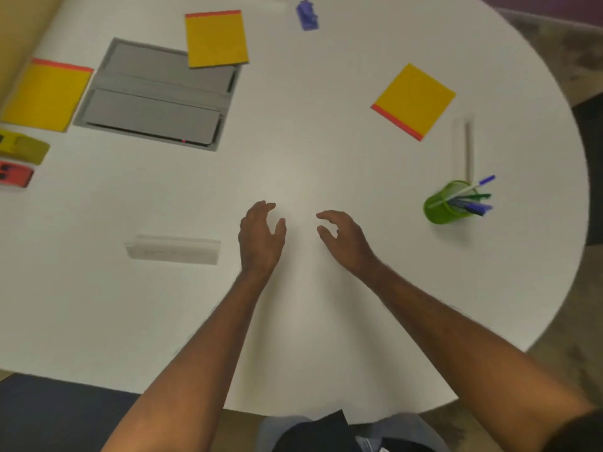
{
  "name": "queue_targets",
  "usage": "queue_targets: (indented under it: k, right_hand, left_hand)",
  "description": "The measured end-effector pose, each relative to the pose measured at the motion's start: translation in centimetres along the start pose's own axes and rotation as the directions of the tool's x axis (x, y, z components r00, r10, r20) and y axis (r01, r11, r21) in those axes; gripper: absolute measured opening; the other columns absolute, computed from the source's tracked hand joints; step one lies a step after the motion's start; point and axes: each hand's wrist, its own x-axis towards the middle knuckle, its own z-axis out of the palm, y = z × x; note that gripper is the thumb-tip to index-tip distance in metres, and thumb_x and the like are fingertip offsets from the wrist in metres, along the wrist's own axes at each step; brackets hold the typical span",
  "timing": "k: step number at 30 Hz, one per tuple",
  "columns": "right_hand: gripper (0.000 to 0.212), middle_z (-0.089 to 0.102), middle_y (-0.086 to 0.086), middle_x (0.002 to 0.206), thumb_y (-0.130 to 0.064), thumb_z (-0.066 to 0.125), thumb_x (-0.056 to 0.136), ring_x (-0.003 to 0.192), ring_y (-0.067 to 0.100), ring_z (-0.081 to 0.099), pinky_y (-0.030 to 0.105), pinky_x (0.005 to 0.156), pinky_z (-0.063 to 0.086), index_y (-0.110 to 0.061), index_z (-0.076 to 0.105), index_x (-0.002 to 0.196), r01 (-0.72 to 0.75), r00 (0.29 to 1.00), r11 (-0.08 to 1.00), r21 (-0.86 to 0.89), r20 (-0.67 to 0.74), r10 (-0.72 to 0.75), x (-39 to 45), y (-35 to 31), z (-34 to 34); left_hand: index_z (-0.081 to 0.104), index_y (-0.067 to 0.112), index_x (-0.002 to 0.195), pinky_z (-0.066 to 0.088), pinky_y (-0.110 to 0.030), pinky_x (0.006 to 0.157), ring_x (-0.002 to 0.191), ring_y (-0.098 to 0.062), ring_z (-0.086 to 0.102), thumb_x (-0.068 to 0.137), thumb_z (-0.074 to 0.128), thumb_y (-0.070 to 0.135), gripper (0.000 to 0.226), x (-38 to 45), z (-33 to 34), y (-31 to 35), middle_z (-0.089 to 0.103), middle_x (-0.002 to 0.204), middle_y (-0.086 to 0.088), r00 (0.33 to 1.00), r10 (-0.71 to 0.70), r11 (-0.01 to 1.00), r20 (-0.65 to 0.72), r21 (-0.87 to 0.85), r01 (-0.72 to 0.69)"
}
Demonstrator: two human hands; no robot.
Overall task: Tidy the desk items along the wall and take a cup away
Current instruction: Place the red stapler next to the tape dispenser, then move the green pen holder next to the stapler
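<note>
Both hands, left point(261, 236) and right point(342, 238), hover over the tabletop point(293, 158), each grip loosely spread (holding nothing); green cup point(442, 207) of pens sits well right.

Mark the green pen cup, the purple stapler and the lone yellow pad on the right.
green pen cup point(439, 208), head view, outer wall
purple stapler point(307, 15), head view, top
yellow pad point(413, 99), head view, cover middle
</note>
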Motion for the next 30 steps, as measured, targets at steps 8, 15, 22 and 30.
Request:
queue_targets:
  k: [8,15,22,30]
  right_hand:
    - [0.03,0.06,-0.014,0.123,-0.018,0.063,0.095,0.115,0.006,0.057,0.025,0.098,0.047,-0.025,0.066,0.123,-0.186,0.972,0.979,0.083,-0.127,0.196,-7.1,9.6,-10.2]
    - [0.03,0.066,-0.002,0.128,-0.018,0.063,0.096,0.117,0.017,0.063,0.017,0.086,0.045,-0.018,0.065,0.127,-0.349,0.849,0.88,0.321,-0.29,0.443,-8.9,15.6,-18.2]
    - [0.054,0.056,-0.001,0.14,-0.019,0.072,0.09,0.122,0.016,0.058,0.023,0.092,0.046,-0.02,0.049,0.139,-0.353,0.798,0.805,0.476,-0.297,0.525,-5.6,18.1,-22.8]
    - [0.078,0.046,0.001,0.149,-0.011,0.079,0.082,0.123,0.017,0.054,0.014,0.084,0.05,-0.022,0.037,0.147,-0.28,0.893,0.866,0.414,-0.219,0.393,-0.7,20.2,-23.8]
  left_hand:
    - [0.054,0.02,0.138,0.035,-0.036,0.112,0.136,-0.021,0.044,0.096,0.062,0.031,0.045,-6.5,10.2,8.1,0.05,0.148,0.003,0.974,0.104,0.993,0.203,0.025,-0.111]
    - [0.052,0.018,0.14,0.036,-0.038,0.113,0.135,-0.023,0.045,0.094,0.064,0.035,0.051,-8.1,17.3,13.6,0.051,0.146,0.001,0.925,0.17,0.979,0.34,0.049,-0.198]
    - [0.044,0.017,0.147,0.03,-0.032,0.114,0.141,-0.024,0.038,0.091,0.067,0.044,0.067,-5.2,23.2,18.0,0.045,0.152,-0.002,0.862,0.191,0.969,0.47,0.053,-0.243]
    - [0.032,0.014,0.154,0.039,-0.04,0.113,0.138,-0.026,0.045,0.081,0.079,0.039,0.09,-0.2,27.8,19.8,0.046,0.152,-0.008,0.855,0.134,0.989,0.502,-0.01,-0.149]
